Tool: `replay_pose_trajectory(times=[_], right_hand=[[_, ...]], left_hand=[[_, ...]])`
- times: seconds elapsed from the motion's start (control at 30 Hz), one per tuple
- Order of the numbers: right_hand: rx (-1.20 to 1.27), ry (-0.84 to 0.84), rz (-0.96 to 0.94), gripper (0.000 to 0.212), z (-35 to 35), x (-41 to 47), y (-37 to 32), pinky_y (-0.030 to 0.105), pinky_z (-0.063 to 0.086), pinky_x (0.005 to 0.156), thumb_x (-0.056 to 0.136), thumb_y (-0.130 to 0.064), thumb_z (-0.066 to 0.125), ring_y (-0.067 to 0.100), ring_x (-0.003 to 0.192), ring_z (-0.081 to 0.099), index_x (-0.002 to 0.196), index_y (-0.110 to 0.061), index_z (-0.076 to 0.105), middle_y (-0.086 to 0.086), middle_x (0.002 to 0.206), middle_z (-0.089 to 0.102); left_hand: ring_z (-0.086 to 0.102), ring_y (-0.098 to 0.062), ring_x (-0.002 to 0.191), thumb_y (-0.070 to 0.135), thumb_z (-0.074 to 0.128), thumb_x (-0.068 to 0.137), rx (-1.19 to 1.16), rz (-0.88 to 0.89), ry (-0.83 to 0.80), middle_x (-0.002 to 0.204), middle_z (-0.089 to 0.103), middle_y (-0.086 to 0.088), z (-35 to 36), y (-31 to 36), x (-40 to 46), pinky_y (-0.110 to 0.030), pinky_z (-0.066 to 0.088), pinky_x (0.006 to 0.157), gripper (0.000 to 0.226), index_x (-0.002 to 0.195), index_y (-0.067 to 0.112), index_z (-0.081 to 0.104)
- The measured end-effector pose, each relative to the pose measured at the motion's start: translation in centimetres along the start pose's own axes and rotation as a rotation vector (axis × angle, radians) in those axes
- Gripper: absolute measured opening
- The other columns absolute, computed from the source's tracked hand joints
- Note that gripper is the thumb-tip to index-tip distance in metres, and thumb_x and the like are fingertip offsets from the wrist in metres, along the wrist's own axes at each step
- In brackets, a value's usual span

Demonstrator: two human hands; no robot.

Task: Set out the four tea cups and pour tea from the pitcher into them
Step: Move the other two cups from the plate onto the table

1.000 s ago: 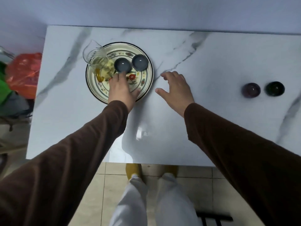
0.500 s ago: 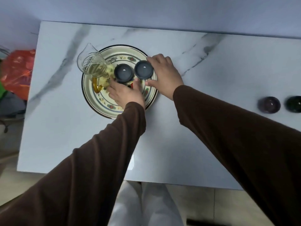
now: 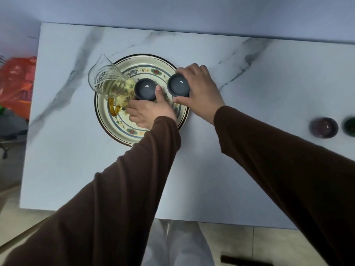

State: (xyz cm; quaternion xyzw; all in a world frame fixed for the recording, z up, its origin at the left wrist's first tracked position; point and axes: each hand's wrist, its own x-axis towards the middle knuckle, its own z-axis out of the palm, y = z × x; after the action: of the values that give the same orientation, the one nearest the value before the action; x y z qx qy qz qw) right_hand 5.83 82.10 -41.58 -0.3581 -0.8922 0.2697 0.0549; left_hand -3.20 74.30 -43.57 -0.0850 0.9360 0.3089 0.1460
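Observation:
A round patterned plate (image 3: 146, 63) lies on the white marble table (image 3: 249, 83). On its left side stands a glass pitcher (image 3: 108, 82) holding yellow tea, with an amber handle. Two dark blue-grey cups rest on the plate. My left hand (image 3: 148, 112) grips the left cup (image 3: 145, 89) from the near side. My right hand (image 3: 199, 91) is wrapped around the right cup (image 3: 178, 85), which looks slightly raised at the plate's right rim. A purple cup (image 3: 323, 127) and a dark green cup (image 3: 349, 127) sit side by side on the table at the far right.
A red plastic bag (image 3: 16, 83) lies beyond the table's left edge. The table's near edge runs above my legs and the tiled floor. A wall rises right behind the table.
My right hand came from the table onto the plate and closed around the right cup. My left hand slid forward and closed on the left cup. The view shifted left.

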Motion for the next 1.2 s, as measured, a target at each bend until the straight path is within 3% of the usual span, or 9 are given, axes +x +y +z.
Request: replay_pose_trajectory(times=[0.2, 0.37, 0.43, 0.57, 0.77, 1.0, 1.2], right_hand=[[0.052, 0.032, 0.057, 0.067, -0.2, -2.0, 0.4, 0.029, 0.040, 0.092, 0.074, -0.042, 0.078, 0.023, 0.117, 0.043, 0.131, -0.019, 0.050, 0.004, 0.126, 0.052], [0.106, 0.085, 0.135, 0.068, -0.1, -3.6, 0.7, 0.023, 0.035, 0.086, 0.072, -0.043, 0.079, 0.020, 0.115, 0.043, 0.130, -0.021, 0.051, 0.002, 0.124, 0.052], [0.130, 0.109, 0.184, 0.067, -0.4, -4.6, 0.8, 0.023, 0.035, 0.086, 0.072, -0.043, 0.078, 0.020, 0.115, 0.043, 0.129, -0.021, 0.051, 0.001, 0.124, 0.052], [0.145, 0.152, 0.285, 0.067, -1.6, -7.8, 0.7, 0.024, 0.038, 0.089, 0.074, -0.047, 0.077, 0.020, 0.116, 0.042, 0.131, -0.022, 0.050, 0.001, 0.125, 0.052], [0.161, 0.236, 0.439, 0.068, -3.9, -15.6, 1.7, 0.029, 0.042, 0.092, 0.074, -0.048, 0.077, 0.019, 0.117, 0.043, 0.131, -0.024, 0.050, 0.000, 0.125, 0.052], [0.153, 0.262, 0.544, 0.069, -5.7, -26.2, 5.6, 0.028, 0.041, 0.093, 0.074, -0.047, 0.078, 0.018, 0.118, 0.042, 0.132, -0.024, 0.048, -0.001, 0.126, 0.052], [0.125, 0.265, 0.543, 0.068, -8.0, -35.2, 10.3, 0.030, 0.042, 0.091, 0.074, -0.045, 0.079, 0.021, 0.116, 0.043, 0.131, -0.020, 0.050, 0.001, 0.125, 0.053]], left_hand=[[0.039, -0.029, 0.124, 0.067, 0.068, 0.067, 0.010, -0.090, 0.036, 0.136, 0.042, -0.009, 0.4, 1.1, -0.2, -0.040, 0.032, 0.102, 0.088, 0.128, 0.010, 0.039], [0.039, -0.031, 0.126, 0.064, 0.065, 0.072, 0.041, 0.024, -0.004, 0.139, 0.041, -0.011, 0.0, -0.2, -0.2, -0.043, 0.033, 0.102, 0.083, 0.130, 0.011, 0.039], [0.036, -0.032, 0.129, 0.062, 0.067, 0.072, 0.065, 0.144, -0.055, 0.142, 0.038, -0.013, -0.7, -1.0, -0.4, -0.046, 0.031, 0.104, 0.085, 0.132, 0.010, 0.039], [0.037, -0.034, 0.126, 0.060, 0.067, 0.070, 0.126, 0.653, -0.184, 0.136, 0.045, -0.015, -3.1, -2.9, -1.5, -0.045, 0.028, 0.103, 0.077, 0.125, 0.010, 0.048], [0.043, -0.030, 0.114, 0.059, 0.064, 0.075, 0.230, 1.186, -0.476, 0.122, 0.052, -0.009, -6.0, -4.4, -3.9, -0.042, 0.036, 0.097, 0.066, 0.125, 0.017, 0.052], [0.044, -0.029, 0.113, 0.064, 0.062, 0.073, 0.400, 1.459, -0.612, 0.119, 0.056, -0.003, -5.8, -6.1, -11.4, -0.041, 0.036, 0.095, 0.067, 0.124, 0.022, 0.052], [0.043, -0.027, 0.112, 0.068, 0.061, 0.069, 0.484, 1.562, -0.662, 0.116, 0.056, 0.001, -4.6, -9.1, -20.0, -0.039, 0.032, 0.093, 0.066, 0.122, 0.028, 0.052]])
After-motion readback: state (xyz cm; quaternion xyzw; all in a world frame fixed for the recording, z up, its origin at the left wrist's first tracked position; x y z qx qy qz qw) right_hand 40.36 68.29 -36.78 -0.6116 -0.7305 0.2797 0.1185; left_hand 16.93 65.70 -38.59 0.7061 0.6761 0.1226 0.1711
